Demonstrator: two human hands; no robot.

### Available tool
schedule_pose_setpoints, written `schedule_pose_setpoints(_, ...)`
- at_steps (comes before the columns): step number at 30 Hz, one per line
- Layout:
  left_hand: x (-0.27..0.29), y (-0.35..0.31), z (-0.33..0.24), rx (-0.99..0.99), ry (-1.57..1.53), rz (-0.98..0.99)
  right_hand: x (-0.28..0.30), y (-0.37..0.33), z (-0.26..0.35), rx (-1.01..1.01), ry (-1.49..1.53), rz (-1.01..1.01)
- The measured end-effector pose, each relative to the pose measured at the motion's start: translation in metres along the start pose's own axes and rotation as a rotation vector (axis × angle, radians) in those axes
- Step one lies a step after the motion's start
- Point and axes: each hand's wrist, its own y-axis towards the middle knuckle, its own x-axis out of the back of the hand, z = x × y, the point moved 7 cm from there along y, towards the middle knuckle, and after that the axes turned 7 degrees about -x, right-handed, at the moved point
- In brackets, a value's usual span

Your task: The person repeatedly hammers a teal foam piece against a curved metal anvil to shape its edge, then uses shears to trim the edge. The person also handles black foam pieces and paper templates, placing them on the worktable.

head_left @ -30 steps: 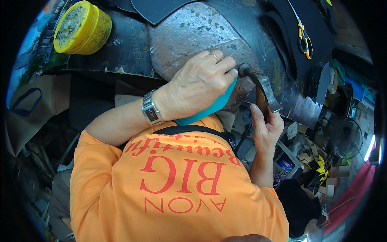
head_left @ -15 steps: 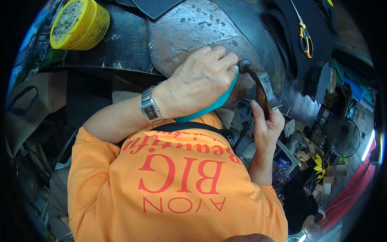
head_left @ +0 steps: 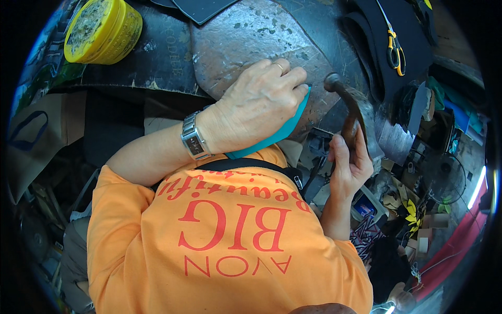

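My left hand (head_left: 261, 102), with a ring and a steel watch on its wrist, rests at the near edge of a worn, brownish-grey slab (head_left: 256, 36). Its curled fingers hold a teal sheet (head_left: 285, 130) that shows below the palm; the fingertips and the sheet's far part are hidden. To the right, my right hand (head_left: 351, 162) grips a cobbler's hammer (head_left: 351, 99) by its dark brown handle. The hammer's rounded face points up and left, apart from my left hand and the slab. Part of the grip is covered by my fingers.
A yellow tub (head_left: 104, 31) stands at the far left of the dark bench. On the right lie black folded material (head_left: 366, 63) and yellow-and-black scissors (head_left: 396, 52). Dark sheets (head_left: 204, 10) sit at the back. A fan (head_left: 444, 175) and clutter fill the lower right.
The hammer has moved right and tilted away from my left hand, with my right hand slightly lower and farther right. My left hand and the teal sheet have barely moved.
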Motion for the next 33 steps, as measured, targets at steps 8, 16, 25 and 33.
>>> schedule_pose_setpoints(8,0.008,-0.007,0.02,0.058,-0.209,-0.107,-0.01,0.009,-0.011,-0.071,-0.132,0.096)
schedule_pose_setpoints(16,0.007,-0.013,0.019,0.056,-0.165,-0.093,0.002,-0.003,0.019,0.059,0.244,-0.041)
schedule_pose_setpoints(25,0.008,-0.013,0.017,0.047,-0.122,-0.091,-0.006,-0.002,0.023,-0.035,-0.012,0.017)
schedule_pose_setpoints(33,0.01,-0.013,0.025,0.098,-0.221,-0.084,-0.021,0.007,0.004,-0.019,-0.259,0.122)
